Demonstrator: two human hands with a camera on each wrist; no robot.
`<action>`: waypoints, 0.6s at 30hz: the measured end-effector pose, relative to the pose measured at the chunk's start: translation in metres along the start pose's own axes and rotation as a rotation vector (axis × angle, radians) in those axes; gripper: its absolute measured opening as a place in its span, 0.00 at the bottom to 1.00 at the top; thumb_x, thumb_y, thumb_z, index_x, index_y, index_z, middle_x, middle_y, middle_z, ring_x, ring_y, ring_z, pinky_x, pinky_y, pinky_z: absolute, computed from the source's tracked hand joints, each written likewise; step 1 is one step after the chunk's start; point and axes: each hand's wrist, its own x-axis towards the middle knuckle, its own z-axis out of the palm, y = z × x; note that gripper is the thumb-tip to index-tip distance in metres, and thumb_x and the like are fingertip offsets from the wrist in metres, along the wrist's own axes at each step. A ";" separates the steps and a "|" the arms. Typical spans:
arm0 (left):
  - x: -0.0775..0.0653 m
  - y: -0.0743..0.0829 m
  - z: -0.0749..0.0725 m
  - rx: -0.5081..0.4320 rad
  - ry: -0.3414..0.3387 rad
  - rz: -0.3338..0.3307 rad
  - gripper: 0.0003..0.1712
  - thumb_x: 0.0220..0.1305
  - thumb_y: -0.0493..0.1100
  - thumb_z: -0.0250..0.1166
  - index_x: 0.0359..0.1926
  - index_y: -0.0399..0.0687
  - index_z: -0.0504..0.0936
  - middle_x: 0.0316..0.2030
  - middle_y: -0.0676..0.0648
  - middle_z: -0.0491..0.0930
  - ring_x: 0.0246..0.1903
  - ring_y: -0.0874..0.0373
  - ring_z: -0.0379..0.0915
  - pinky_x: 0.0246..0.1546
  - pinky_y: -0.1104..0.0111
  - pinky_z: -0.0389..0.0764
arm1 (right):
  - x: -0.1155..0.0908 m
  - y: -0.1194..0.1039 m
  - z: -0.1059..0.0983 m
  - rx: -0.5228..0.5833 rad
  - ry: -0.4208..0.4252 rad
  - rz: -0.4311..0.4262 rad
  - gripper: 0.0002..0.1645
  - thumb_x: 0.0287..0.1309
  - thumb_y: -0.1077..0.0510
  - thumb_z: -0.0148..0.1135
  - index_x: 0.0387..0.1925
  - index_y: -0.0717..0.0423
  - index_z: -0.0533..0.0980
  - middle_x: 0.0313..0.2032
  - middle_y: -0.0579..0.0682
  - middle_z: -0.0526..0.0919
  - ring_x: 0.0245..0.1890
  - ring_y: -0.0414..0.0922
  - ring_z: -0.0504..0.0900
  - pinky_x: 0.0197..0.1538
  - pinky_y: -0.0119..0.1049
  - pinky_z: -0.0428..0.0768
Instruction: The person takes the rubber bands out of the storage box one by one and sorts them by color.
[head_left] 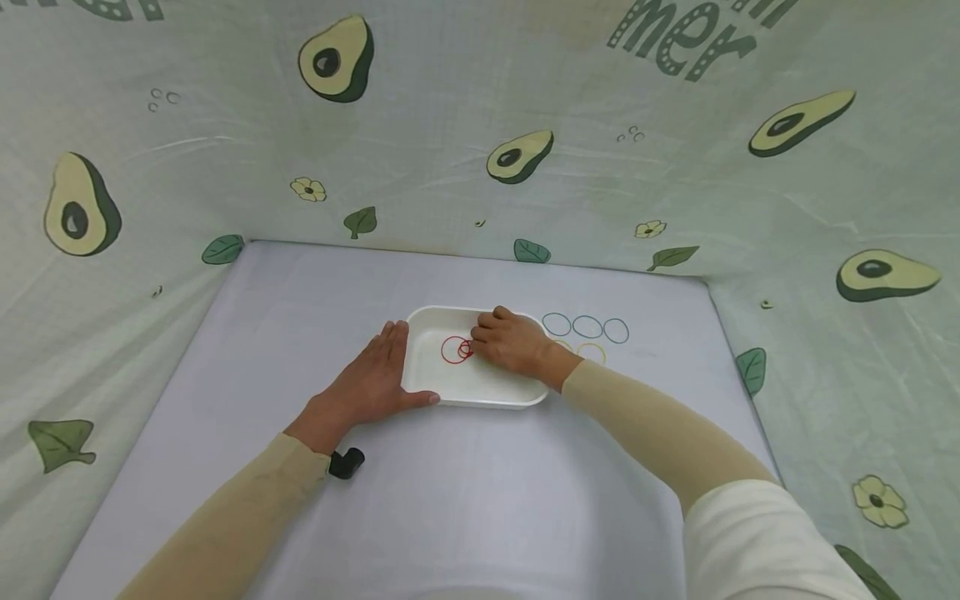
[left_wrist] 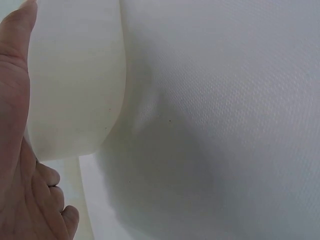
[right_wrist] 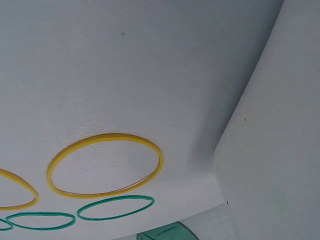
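Observation:
A white tray [head_left: 480,397] sits on the table with red rubber bands [head_left: 453,362] inside it. My left hand [head_left: 372,375] lies along the tray's left end, fingers straight and the thumb at its near left corner. Close up, the left wrist view has the tray's outer wall [left_wrist: 75,80] against that hand [left_wrist: 20,125]. Over the tray's right part, my right hand [head_left: 513,342] has curled fingers, whose tips pinch the small bunched red loops. The fingertips themselves are partly hidden. No right hand shows in the right wrist view, only the tray's side wall [right_wrist: 275,140].
Right of the tray lie several green rubber bands [head_left: 617,342] in a row and yellow rubber bands [right_wrist: 105,136] nearer me. My right forearm partly covers the yellow ones. A black wrist device [head_left: 347,463] is at my left wrist. An avocado-printed curtain [head_left: 450,192] surrounds the table.

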 end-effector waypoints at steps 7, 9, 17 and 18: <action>0.000 0.000 0.000 0.000 0.013 0.001 0.77 0.61 0.78 0.66 0.82 0.28 0.36 0.83 0.30 0.43 0.84 0.36 0.35 0.83 0.47 0.50 | 0.001 0.000 -0.003 -0.036 -0.015 -0.004 0.07 0.76 0.59 0.59 0.49 0.51 0.82 0.46 0.46 0.82 0.51 0.48 0.72 0.54 0.42 0.72; 0.000 0.000 0.000 -0.002 0.018 0.002 0.77 0.61 0.78 0.66 0.82 0.28 0.37 0.83 0.29 0.44 0.84 0.36 0.36 0.83 0.47 0.50 | 0.001 -0.001 -0.003 -0.058 -0.021 -0.006 0.07 0.76 0.60 0.58 0.48 0.53 0.81 0.46 0.47 0.82 0.51 0.49 0.72 0.55 0.42 0.73; -0.001 0.000 0.001 -0.004 0.018 0.009 0.77 0.61 0.78 0.66 0.82 0.28 0.36 0.83 0.29 0.43 0.84 0.36 0.36 0.83 0.47 0.50 | -0.005 -0.007 -0.001 -0.071 -0.004 0.003 0.07 0.77 0.61 0.57 0.50 0.57 0.79 0.48 0.50 0.83 0.51 0.50 0.74 0.56 0.43 0.76; -0.001 0.000 0.001 -0.002 0.019 0.011 0.77 0.61 0.78 0.66 0.82 0.28 0.36 0.83 0.29 0.43 0.84 0.36 0.36 0.83 0.47 0.50 | -0.006 -0.007 -0.001 -0.061 0.003 0.005 0.08 0.77 0.61 0.57 0.51 0.57 0.78 0.49 0.50 0.82 0.52 0.50 0.74 0.57 0.43 0.76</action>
